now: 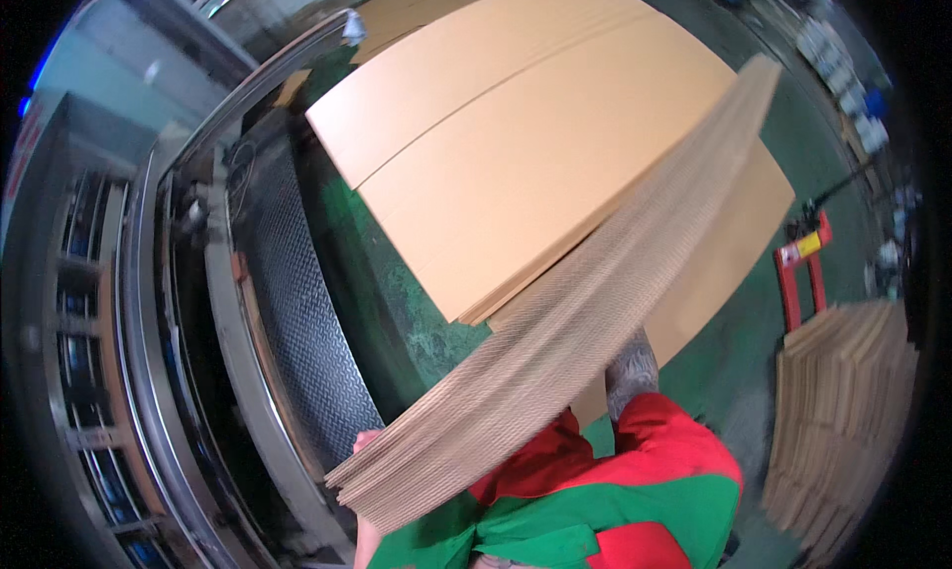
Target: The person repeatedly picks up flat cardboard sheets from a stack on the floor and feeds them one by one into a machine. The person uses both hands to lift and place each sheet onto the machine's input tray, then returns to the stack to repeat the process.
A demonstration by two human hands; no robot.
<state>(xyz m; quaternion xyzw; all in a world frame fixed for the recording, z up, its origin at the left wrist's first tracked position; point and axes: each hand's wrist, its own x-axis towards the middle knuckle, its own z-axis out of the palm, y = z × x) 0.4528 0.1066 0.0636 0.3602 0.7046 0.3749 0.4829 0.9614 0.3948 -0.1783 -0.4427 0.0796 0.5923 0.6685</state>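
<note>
At the far left, a metal frame (149, 371) stands beside a treadplate strip (297, 271). Next is the left hand (367, 438): its fingers are curled over the near end of a long cardboard bundle (555, 341), gripping it; the palm is hidden. The bundle slants from this hand up to the right, ribbed edges showing, in front of a pile of flat cardboard sheets (535, 162). Contact between bundle and pile cannot be confirmed.

Handling: expect single sheets to be light and the full bundle fairly heavy. It should be stiff across its depth but liable to bow along its length (loose sheets may slide). Edges are likely to crush under a pinch. Grip the full thickness near each end, or support the underside near the middle.

The right hand is out of sight; its state cannot be told. Farther right are a red handle (801, 261) and a cardboard stack (838, 410).
</note>
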